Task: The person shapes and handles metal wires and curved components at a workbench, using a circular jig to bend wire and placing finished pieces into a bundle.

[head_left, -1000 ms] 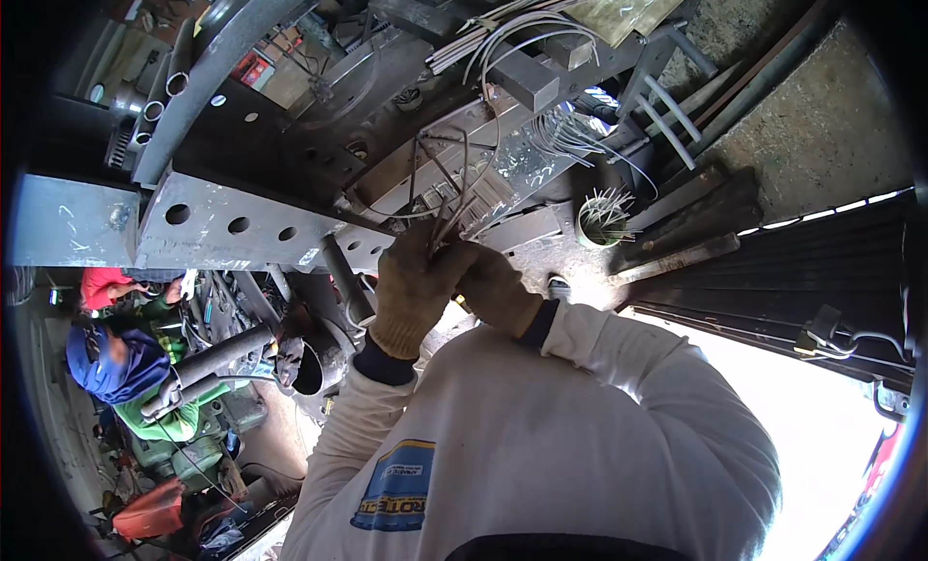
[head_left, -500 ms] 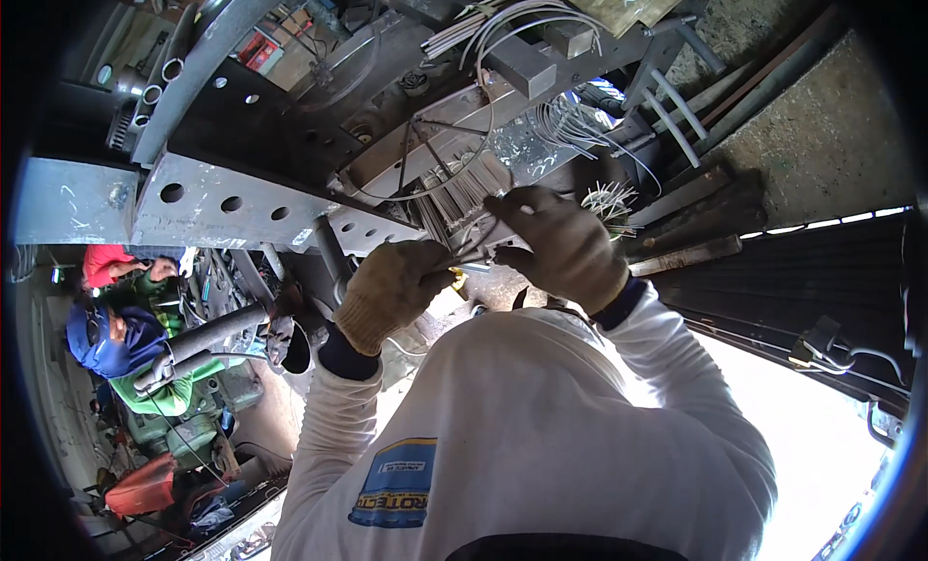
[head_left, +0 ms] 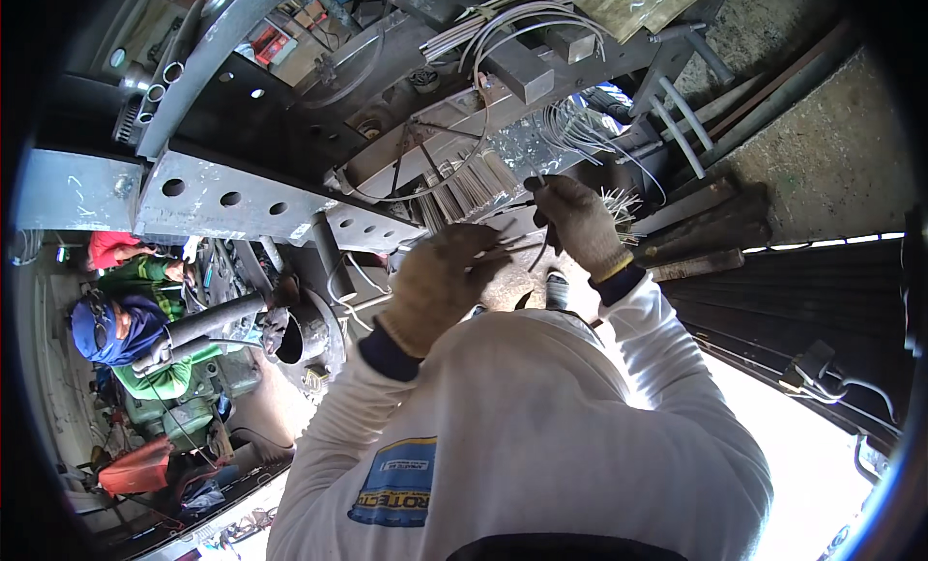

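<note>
Both my hands wear pale knitted work gloves. My left hand [head_left: 440, 286] is closed on a few short thin metal rods [head_left: 507, 251], whose ends stick out to the right past the fingers. To the right and slightly farther off, my right hand [head_left: 578, 225] pinches a thin metal rod [head_left: 538, 256] that pokes out below the fingers. A gap separates the two hands. Just beyond them lies a row of short metal rods [head_left: 469, 189], laid side by side on a steel surface. Another bunch of thin rods [head_left: 619, 205] stands behind my right hand, partly hidden by it.
A steel beam with round holes [head_left: 232, 200] runs along the left. Long rods and bent wires [head_left: 512, 20] lie across steel bars at the back. Coiled wires [head_left: 570, 131] rest behind the right hand. A co-worker in a blue head covering [head_left: 116, 329] is at the left beside a pipe [head_left: 217, 326].
My hands have moved apart from each other. The left came nearer and to the right; the right shifted slightly right. The row of rods beyond is less covered.
</note>
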Motion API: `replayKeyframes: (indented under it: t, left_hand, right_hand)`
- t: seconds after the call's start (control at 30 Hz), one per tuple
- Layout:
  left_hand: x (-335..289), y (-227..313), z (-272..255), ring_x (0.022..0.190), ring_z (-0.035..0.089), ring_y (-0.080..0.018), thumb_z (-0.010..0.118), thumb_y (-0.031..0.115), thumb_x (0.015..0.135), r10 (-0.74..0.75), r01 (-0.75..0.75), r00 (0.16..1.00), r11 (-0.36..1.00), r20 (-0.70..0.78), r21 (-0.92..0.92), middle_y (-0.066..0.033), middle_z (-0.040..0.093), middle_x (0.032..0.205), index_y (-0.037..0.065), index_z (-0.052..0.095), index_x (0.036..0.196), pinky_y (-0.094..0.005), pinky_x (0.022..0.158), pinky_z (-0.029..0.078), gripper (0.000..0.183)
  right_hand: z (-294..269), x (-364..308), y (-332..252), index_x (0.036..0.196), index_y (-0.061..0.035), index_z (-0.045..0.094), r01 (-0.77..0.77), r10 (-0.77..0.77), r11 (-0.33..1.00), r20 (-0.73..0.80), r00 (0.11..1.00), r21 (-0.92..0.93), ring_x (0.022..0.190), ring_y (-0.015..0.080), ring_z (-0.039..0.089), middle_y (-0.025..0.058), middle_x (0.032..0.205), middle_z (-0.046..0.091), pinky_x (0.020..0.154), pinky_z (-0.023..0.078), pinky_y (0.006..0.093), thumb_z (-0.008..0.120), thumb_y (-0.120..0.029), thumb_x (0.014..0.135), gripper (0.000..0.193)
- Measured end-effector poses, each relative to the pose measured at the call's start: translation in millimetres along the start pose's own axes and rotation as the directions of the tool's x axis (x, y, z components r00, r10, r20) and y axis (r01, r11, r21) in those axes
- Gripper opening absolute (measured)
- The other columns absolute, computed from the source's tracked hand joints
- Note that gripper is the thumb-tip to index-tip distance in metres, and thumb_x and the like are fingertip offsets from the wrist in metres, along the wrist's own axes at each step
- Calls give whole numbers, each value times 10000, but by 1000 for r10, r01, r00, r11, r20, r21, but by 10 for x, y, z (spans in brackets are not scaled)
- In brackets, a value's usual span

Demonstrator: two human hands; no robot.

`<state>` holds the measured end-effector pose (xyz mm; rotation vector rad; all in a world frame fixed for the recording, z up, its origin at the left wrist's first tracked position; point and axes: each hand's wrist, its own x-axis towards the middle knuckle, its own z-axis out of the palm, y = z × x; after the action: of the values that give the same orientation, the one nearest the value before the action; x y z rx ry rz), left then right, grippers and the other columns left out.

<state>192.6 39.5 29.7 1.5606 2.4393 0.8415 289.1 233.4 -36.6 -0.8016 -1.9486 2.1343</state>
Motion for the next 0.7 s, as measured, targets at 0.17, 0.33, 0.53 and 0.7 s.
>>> replayKeyframes:
  t: [0.17, 0.33, 0.53, 0.7]
  left_hand:
    - [92, -36, 389, 883, 702, -334, 755, 314, 862, 11, -11, 996, 1000, 90, 0, -137, 725, 989, 52, 675, 1088, -418, 740, 567, 356]
    - [167, -62, 401, 831, 696, -347, 750, 313, 865, 68, -64, 993, 997, 99, -52, -139, 724, 952, 63, 682, 1073, -427, 717, 558, 332]
    - [156, -114, 298, 781, 682, -361, 730, 276, 879, -2, 8, 980, 999, 200, -33, -145, 715, 875, 56, 700, 1028, -440, 680, 546, 267]
    - [122, -195, 263, 770, 681, -356, 717, 249, 875, -1, 14, 980, 998, 201, -59, -140, 713, 865, 71, 699, 1048, -443, 679, 545, 249]
  right_hand:
    - [-11, 202, 125, 1200, -43, 666, -14, 15, 979, -3, 1000, 201, 574, 94, 581, 28, 761, 633, 513, 464, 248, 583, -247, 981, 311]
    - [33, 82, 9, 1164, -28, 668, -33, 31, 986, 13, 999, 161, 665, 116, 627, 57, 834, 664, 580, 511, 265, 565, -200, 971, 279]
    - [107, 34, -22, 1188, -30, 652, 15, -15, 1000, 77, 997, -3, 795, 178, 690, 111, 1003, 653, 672, 564, 282, 541, 17, 896, 316]
    - [173, 42, -29, 1181, -18, 645, -78, 48, 969, 129, 990, 235, 848, 179, 695, 112, 995, 651, 718, 561, 287, 552, -26, 929, 268]
